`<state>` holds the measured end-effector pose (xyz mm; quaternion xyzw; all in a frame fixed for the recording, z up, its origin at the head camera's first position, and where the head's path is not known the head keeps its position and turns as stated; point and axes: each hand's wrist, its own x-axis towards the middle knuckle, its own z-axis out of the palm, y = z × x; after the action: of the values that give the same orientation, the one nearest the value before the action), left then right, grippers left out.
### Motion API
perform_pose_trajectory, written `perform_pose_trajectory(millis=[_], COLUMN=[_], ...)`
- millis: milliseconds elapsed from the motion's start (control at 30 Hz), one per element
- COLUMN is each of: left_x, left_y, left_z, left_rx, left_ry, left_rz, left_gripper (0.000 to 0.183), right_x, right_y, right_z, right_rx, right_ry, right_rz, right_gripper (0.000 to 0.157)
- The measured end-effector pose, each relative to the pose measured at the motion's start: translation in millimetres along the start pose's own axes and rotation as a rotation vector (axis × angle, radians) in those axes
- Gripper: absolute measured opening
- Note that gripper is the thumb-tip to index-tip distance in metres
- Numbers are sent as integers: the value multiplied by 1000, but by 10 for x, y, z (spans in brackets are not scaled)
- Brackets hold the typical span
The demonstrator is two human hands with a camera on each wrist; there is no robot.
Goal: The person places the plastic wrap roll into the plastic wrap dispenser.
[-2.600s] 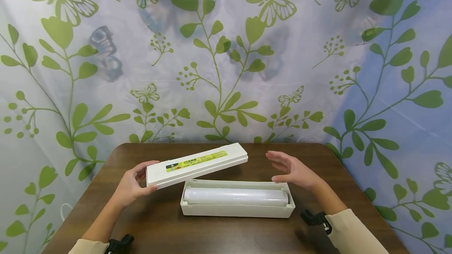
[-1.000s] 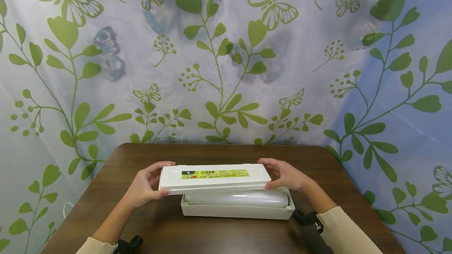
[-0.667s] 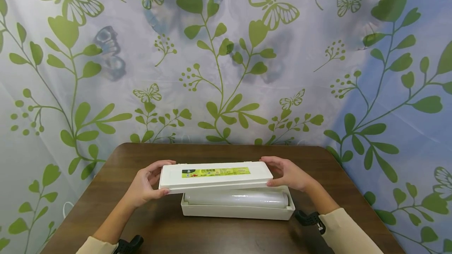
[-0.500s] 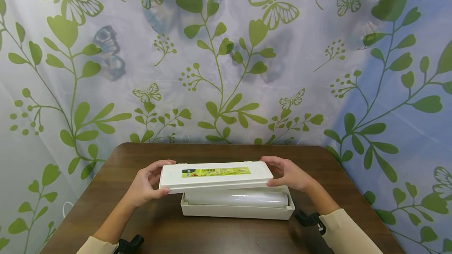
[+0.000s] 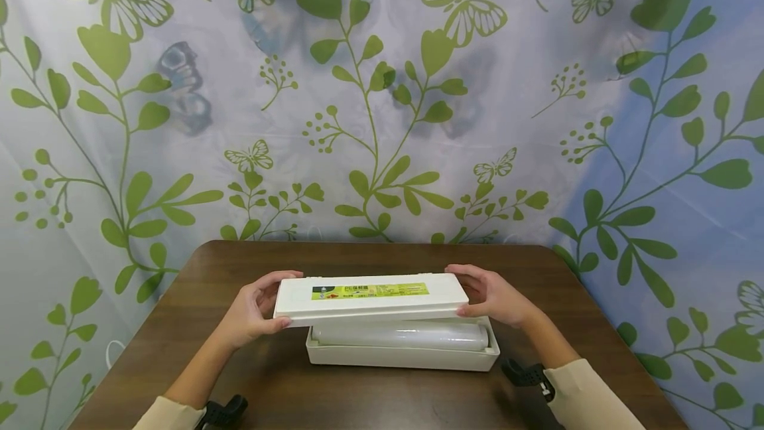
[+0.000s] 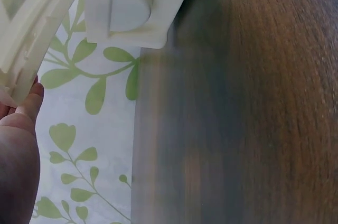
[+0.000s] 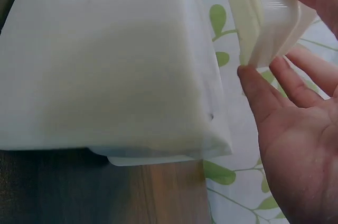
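A long white lid (image 5: 370,307) with a green and yellow label is held up between both hands. My left hand (image 5: 253,307) grips its left end, thumb at the front and fingers behind. At the other end my right hand (image 5: 492,297) pinches the lid the same way, and the right wrist view shows fingertips on its corner. Below, on the table, stands the open white box (image 5: 402,358). Inside lies a roll of cling film (image 5: 406,336), partly hidden by the lid. The lid is tilted slightly, apart from the box at its left end.
The brown wooden table (image 5: 358,397) carries the box near its middle. Behind it hangs a curtain (image 5: 382,118) printed with green leaves and butterflies. Black straps with small devices (image 5: 227,411) sit on both wrists.
The lid, earlier held by the left hand alone and slanted, is now gripped at both ends and nearly level over the box. Recently it has shifted slightly to the right.
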<state>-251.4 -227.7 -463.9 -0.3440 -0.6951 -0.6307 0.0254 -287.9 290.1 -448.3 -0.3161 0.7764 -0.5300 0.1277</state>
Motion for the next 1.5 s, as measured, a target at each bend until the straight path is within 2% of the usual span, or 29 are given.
perform_pose_trajectory(millis=[133,367,700,1000,1200,1333,1500], left_x=[26,68,107,141,174,197,221], left_y=[-7,-54,-55,-110,-111,-116,-143], left_z=[8,-14,-10,8,48,78,99], left_rx=[-5,-26,-33,32,64,76,77], left_ry=[-5,-38,-62,-93,-122,-127,-133], left_rz=[-3,38,-21,-61,-79,-97,-84], left_gripper=[71,74,76,77,85,83,80], right_x=[-16,-38,-81,-168,-245,-294,-350], right_y=[22,18,26,18,37,57,92], right_z=[-13,-13,4,13,12,-5,-13], right_rx=[41,5,42,67,78,96,90], right_ry=[5,38,99,152,164,154,129], right_rz=[-28,-32,-49,-80,-61,-69,-96], right_gripper=[87,88,81,80,80,81,82])
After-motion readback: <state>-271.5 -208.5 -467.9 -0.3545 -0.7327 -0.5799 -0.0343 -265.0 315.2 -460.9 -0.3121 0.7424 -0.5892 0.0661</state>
